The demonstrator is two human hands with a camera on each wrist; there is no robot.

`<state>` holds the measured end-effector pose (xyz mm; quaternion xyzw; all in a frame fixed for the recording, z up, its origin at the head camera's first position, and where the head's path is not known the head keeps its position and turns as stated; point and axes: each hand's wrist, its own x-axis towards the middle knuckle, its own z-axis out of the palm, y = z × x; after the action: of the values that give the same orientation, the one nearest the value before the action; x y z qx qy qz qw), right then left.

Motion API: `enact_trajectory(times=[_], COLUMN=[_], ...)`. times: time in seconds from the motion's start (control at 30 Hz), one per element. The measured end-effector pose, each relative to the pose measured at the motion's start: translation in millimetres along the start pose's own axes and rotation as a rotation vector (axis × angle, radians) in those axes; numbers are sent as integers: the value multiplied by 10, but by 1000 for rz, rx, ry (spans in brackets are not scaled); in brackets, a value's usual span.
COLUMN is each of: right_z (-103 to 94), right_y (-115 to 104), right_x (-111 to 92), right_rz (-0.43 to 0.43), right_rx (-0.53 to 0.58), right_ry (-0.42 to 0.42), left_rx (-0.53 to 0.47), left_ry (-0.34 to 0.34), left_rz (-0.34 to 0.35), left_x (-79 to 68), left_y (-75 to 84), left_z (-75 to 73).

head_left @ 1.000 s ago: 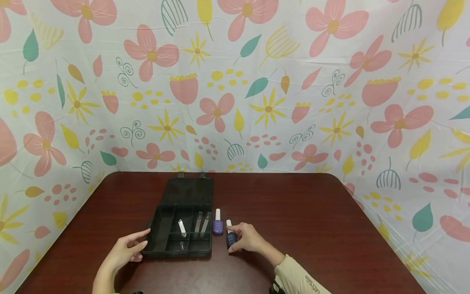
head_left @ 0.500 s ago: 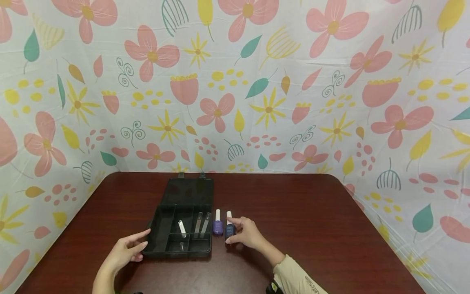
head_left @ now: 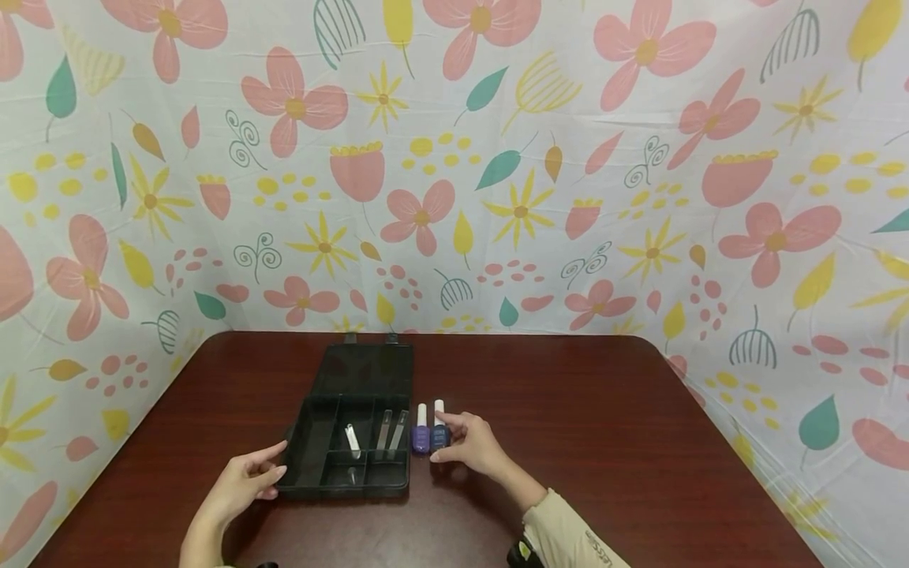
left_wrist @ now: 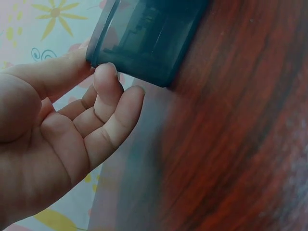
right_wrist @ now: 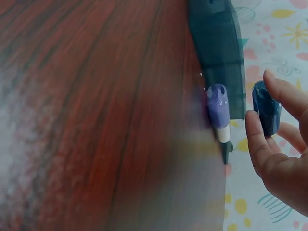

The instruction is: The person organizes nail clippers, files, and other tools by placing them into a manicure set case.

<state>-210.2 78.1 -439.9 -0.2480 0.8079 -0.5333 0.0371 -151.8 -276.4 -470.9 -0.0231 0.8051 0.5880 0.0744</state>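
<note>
My right hand pinches a dark blue nail polish bottle with a white cap, upright just right of a purple nail polish bottle. That purple bottle stands beside the right wall of a black compartment box. My left hand touches the outside of the box's left wall near its front corner with its fingertips, and its other fingers bend loosely. Inside the box lie a nail clipper in a middle compartment and two slim, flat strips, perhaps nail files, to its right.
The box's lid lies folded back, with its latches toward the far table edge. A small, unclear object is in a front compartment. The dark wooden table meets a flower-patterned cloth behind and at both sides.
My right hand has moved the dark blue nail polish bottle left and slightly away from me, straightening it up close to the purple one. The left hand has stayed at the box.
</note>
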Motion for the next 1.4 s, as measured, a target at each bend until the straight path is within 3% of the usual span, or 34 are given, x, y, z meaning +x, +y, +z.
enact_trajectory(times=[0.23,0.57,0.87,1.4], right_z=[59,99,112,296], right_y=[224,117,-265,-339], right_x=[117,152,94,208], right_rz=[-19,-27,-45,-67], right_rx=[30,34,95,91], right_ry=[21,15,-8,-27], left_rx=[-1,-24,-13,-18], left_ry=[-34,-121,-121,-100], left_rz=[34,74,65,71], left_x=[4,9,15,25], left_y=[-17,20,10,-17], left_z=[-5,-40,-35,-38])
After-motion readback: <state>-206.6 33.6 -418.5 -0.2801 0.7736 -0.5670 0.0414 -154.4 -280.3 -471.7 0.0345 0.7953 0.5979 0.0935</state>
